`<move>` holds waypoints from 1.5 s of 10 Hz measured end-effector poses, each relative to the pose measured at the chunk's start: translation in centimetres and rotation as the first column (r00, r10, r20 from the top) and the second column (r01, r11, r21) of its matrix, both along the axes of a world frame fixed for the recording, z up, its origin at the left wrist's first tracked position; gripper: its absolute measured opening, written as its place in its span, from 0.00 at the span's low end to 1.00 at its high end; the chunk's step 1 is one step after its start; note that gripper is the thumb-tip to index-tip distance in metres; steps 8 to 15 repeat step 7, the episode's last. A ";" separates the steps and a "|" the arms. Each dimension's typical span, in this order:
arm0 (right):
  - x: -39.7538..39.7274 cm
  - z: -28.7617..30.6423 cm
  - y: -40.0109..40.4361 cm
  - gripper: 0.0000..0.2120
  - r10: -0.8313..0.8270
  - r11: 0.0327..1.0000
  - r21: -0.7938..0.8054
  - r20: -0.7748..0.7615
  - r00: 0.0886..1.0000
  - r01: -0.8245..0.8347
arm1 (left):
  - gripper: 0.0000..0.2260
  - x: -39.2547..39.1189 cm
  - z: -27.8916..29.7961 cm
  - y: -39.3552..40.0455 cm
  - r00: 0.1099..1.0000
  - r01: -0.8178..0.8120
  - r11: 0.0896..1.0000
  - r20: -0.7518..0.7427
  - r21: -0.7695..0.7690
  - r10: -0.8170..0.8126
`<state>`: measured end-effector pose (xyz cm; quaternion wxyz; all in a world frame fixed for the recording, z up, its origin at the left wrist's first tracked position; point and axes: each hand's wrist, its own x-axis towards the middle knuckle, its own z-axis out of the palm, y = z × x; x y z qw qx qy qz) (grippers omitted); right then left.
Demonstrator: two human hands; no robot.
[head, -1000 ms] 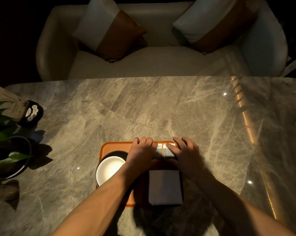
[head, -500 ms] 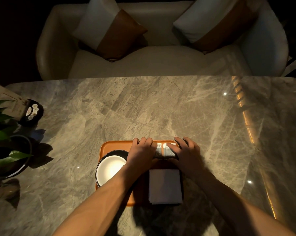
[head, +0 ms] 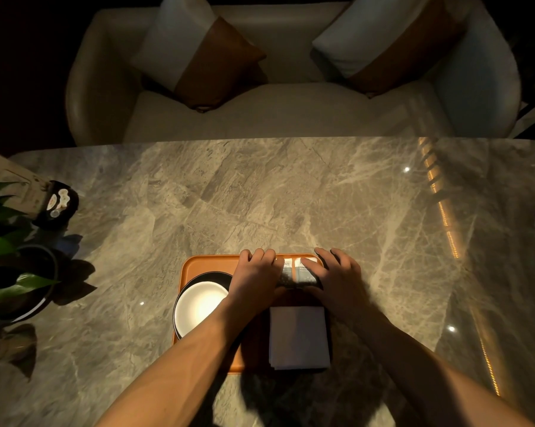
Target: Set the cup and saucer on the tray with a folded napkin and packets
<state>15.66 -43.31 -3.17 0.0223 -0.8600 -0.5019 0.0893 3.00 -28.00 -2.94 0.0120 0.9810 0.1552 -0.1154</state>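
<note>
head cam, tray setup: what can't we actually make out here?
- Cup: head view, top-down; the left forearm covers its right side, so any handle is hidden.
- Packets: both hands, left hand and right hand, cover their outer ends; print too small to read, count unclear.
- Tray: near-left edge hidden under the forearm.
- Plant: cut off by the left frame edge.

One tray (head: 198,265); one saucer (head: 200,303); one napkin (head: 298,335); two packets (head: 297,271); two cushions (head: 198,57).
</note>
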 end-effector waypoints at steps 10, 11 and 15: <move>1.2 2.0 -1.3 0.28 -0.096 0.993 -0.088 -0.207 0.974 0.080 | 0.26 -0.7 3.2 0.8 0.992 -0.119 0.977 -0.055 -0.177 0.111; 1.2 2.0 -1.3 0.28 -0.096 0.993 -0.088 -0.207 0.974 0.080 | 0.26 -0.7 3.2 0.8 0.992 -0.119 0.977 -0.055 -0.177 0.111; 1.2 2.0 -1.3 0.28 -0.096 0.993 -0.088 -0.207 0.974 0.080 | 0.26 -0.7 3.2 0.8 0.992 -0.119 0.977 -0.055 -0.177 0.111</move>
